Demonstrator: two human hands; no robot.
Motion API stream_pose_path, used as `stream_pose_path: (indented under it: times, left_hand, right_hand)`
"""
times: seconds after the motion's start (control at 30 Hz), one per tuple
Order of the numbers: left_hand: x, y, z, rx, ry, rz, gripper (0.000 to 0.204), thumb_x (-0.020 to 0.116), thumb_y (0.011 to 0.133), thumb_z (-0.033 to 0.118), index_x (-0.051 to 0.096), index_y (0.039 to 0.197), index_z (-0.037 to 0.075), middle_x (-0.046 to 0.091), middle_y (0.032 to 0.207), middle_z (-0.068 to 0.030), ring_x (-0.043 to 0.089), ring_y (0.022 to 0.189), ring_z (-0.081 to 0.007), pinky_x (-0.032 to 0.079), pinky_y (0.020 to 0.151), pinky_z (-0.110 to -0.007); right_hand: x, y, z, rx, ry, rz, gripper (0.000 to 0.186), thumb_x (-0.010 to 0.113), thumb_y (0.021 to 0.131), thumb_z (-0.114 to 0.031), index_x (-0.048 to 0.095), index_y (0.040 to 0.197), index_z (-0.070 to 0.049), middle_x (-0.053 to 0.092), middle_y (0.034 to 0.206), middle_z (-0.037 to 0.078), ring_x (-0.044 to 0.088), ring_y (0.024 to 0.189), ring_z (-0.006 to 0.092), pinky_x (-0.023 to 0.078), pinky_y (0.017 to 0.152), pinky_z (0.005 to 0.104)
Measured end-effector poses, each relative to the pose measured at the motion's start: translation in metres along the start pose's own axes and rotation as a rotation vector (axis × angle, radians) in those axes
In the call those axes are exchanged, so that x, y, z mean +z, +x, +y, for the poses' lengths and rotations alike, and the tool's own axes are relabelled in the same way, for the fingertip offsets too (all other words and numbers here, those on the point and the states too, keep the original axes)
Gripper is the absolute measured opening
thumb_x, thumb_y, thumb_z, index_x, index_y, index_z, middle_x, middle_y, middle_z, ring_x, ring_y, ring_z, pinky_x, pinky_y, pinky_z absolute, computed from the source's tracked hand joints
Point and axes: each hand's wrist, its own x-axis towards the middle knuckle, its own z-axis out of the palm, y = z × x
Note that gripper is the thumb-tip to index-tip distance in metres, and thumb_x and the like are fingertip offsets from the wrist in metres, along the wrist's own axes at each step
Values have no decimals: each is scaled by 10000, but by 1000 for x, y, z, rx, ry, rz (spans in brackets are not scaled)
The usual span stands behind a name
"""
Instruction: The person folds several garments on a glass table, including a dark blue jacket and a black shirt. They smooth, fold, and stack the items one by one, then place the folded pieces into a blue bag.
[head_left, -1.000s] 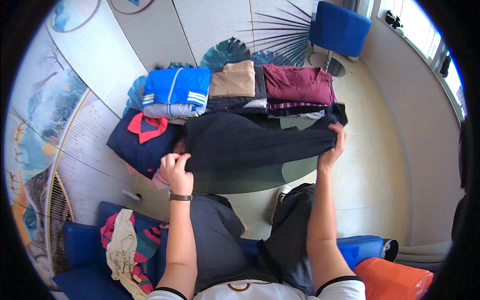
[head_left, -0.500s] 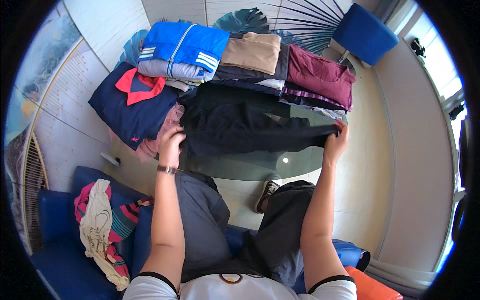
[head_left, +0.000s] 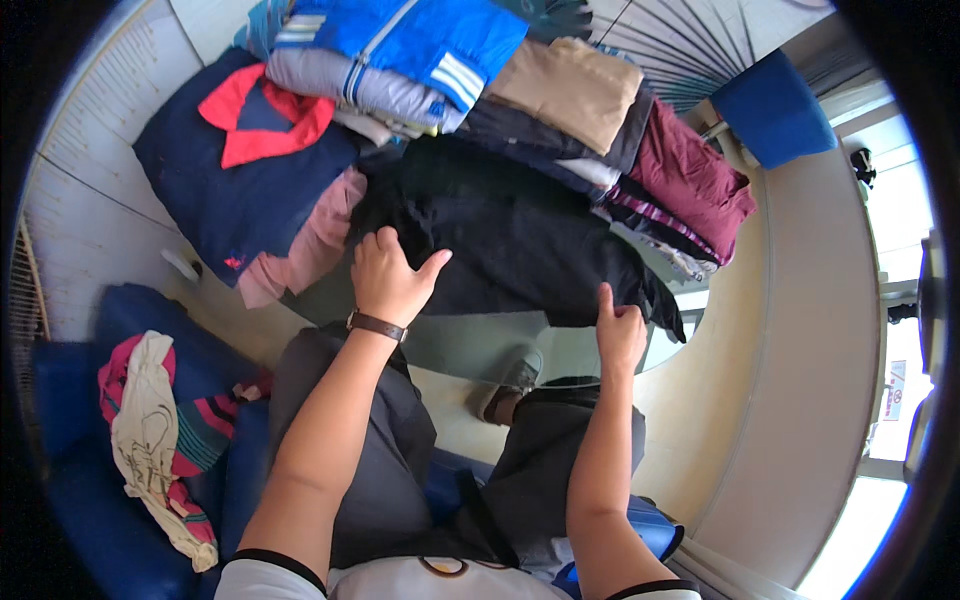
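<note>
A black garment (head_left: 510, 240), which looks like trousers, lies spread over the glass table (head_left: 450, 345) in front of me. On its left part rests my left hand (head_left: 390, 278), fingers bent down onto the cloth and thumb stretched out to the side. My right hand (head_left: 622, 332) has its fingers curled round the garment's near edge at the right, thumb pointing up. A narrow dark end of the cloth hangs past that hand toward the table's right rim.
Behind the garment stand folded piles: a blue jacket (head_left: 400, 45), beige trousers (head_left: 570, 90) and a maroon top (head_left: 690, 180). A navy garment with red collar (head_left: 240, 170) lies left over pink tulle (head_left: 310, 240). Crumpled clothes (head_left: 150, 430) lie on the blue sofa (head_left: 70, 480).
My left hand has moved right and turned, its thumb now apart. My right hand has shifted left and nearer along the cloth, which has widened toward me. The view has tilted.
</note>
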Motion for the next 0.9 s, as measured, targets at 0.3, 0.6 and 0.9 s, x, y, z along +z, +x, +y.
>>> stream_pose_path:
  times: [0.3, 0.6, 0.9]
  left_hand:
    - [-10, 15, -22, -162, -174, -32, 303, 613, 960, 249, 590, 1029, -45, 660, 995, -320, 636, 940, -492, 505, 807, -552]
    - [-35, 15, -49, -49, -56, 86, 359, 679, 905, 216, 573, 1154, -20, 655, 1024, -295, 620, 981, -485, 488, 866, -521]
    - [-53, -37, -9, 324, 293, -397, 840, 888, 661, 378, 529, 1387, 157, 413, 1499, -166, 341, 1420, -368, 309, 1112, -591]
  right_hand:
    - [3, 10, 5, -25, 898, -33, 266, 625, 980, -149, 554, 746, -41, 493, 662, -16, 465, 632, 56, 388, 571, 256]
    - [9, 23, -18, -177, 1205, -312, 237, 625, 1005, -262, 623, 991, -26, 585, 859, -14, 528, 790, 95, 453, 724, 270]
    - [20, 17, -27, -321, 953, -202, 186, 660, 980, -143, 543, 1038, -10, 521, 743, -14, 435, 675, 66, 371, 583, 261]
